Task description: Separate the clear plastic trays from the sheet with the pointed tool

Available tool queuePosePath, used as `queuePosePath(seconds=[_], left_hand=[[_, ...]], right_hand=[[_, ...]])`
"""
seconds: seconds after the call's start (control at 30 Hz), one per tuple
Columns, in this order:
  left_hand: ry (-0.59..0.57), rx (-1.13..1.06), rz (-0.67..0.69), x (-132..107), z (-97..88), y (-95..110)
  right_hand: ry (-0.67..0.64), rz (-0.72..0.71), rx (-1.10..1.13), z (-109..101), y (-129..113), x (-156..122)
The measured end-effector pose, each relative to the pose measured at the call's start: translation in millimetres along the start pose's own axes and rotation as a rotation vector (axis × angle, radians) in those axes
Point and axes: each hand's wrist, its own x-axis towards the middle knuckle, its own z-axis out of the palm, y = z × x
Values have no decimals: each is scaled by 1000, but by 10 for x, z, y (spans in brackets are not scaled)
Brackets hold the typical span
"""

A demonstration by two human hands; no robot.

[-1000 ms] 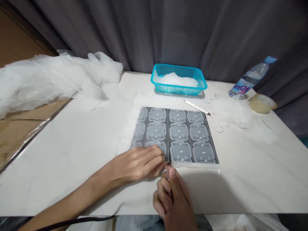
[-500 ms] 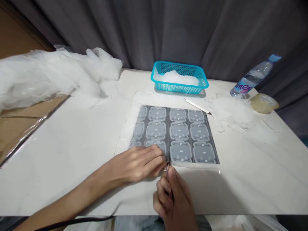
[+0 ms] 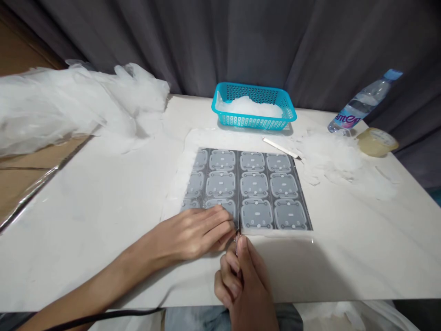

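Observation:
A dark sheet printed with rows of grey rounded panels (image 3: 255,213) lies flat on the white table. My left hand (image 3: 203,232) rests over its lower left part, fingers pressed together and bent down onto the near edge; the thumb is hidden. Just right of those fingertips, my right hand (image 3: 246,276) is closed around slim metal tweezers (image 3: 237,242). Their tip points away from me and meets the sheet's near edge, at the dark seam between two panel columns. Whether anything is caught in the tip is too small to tell.
Behind the sheet stands a turquoise basket (image 3: 254,120) with white fluffy material. A white-handled craft knife (image 3: 280,148), white scraps (image 3: 330,154), a tape roll (image 3: 377,141) and a tilted water bottle (image 3: 365,103) are at right. White film (image 3: 79,103) is heaped at left over cardboard.
The whole view has shifted slightly, so everything sits a little higher and further left. Both hands keep their places at the sheet's near edge, tweezers still in my right hand.

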Motion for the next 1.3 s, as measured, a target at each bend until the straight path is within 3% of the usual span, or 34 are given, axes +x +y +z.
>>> queuePosePath(seconds=[0.1,0.5,0.63,0.93,1.3], left_hand=[[-2,3,-8,-10,0,4],[25,39,-10,3,-12,24],[23,38,-16,-6,-9,28],[36,51,-45,-2,-59,17],[22,32,-17,-57,-71,27]], right_hand=[[-43,18,19,11,-14,-8],[186,-109,69,-20,211,62],[180,-98,-6,45,94,3],[166,69,1,223,-162,-181],[189,-39,-58,271,-178,-47]])
